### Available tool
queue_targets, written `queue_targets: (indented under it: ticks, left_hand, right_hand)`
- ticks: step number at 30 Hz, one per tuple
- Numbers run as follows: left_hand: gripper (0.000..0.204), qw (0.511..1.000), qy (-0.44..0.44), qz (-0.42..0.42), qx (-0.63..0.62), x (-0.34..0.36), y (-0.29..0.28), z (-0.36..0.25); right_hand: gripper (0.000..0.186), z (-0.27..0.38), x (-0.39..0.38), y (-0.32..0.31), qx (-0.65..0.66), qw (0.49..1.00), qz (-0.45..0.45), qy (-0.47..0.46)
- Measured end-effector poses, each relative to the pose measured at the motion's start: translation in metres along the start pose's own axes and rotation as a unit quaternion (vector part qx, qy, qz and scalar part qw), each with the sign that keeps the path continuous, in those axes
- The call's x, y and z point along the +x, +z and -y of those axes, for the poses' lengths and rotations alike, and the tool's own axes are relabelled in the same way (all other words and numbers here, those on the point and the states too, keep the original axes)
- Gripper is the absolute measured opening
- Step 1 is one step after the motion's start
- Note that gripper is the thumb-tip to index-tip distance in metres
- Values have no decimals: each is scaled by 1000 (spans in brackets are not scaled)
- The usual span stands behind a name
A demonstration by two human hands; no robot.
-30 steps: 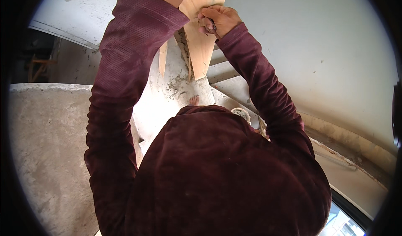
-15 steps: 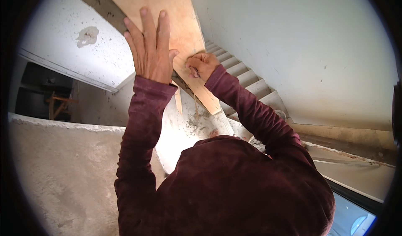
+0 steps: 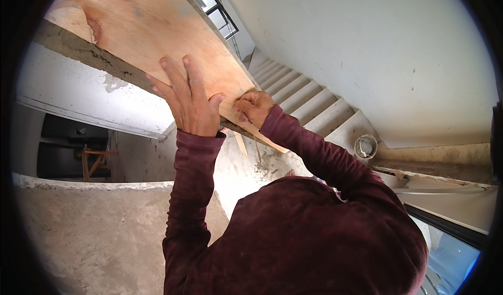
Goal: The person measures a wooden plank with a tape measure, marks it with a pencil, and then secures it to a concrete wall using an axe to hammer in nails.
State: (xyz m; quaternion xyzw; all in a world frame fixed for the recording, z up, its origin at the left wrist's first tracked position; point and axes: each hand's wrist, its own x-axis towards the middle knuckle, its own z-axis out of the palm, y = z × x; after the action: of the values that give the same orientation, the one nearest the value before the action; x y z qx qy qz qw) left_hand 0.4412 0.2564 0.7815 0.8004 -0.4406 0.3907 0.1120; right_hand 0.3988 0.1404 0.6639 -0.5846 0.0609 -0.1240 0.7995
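Observation:
A long, pale plywood board slants from the upper left to a narrow end just in front of me. Beneath its left side runs a rough grey cement edge. My left hand lies on the board with its fingers spread and the fingertips near that left edge. My right hand rests on the board close to its near end, fingers curled in a pinch. Whatever those fingers hold, if anything, is hidden. A thin wooden strip hangs below the board, beside my left wrist.
Pale steps run along the white wall to the right. At their foot stands a bucket. A rough cement wall top fills the lower left; beyond it, lower down, is a wooden trestle.
The view has shifted, so more of the board and steps shows, and both hands appear lower in the picture. Left fingers stay spread on the board; right fingers stay curled.

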Motion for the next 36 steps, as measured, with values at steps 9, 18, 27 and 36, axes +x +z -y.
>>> queue_targets:
  ticks: [9, 18, 27, 36]
  left_hand:
    - [102, 1000, -10, 24, -11, 1, 3, 3]
    - [104, 999, -3, 39, -22, 1, 4, 6]
    - [101, 1000, -6, 24, -6, -2, 6, 8]
    - [98, 997, -15, 72, -7, -4, 3, 2]
  right_hand:
    - [22, 0, 4, -5, 67, 997, 37, 4]
    - [18, 3, -3, -9, 63, 997, 44, 16]
    - [22, -5, 1, 1, 63, 998, -2, -1]
    - [24, 8, -7, -13, 32, 999, 13, -11]
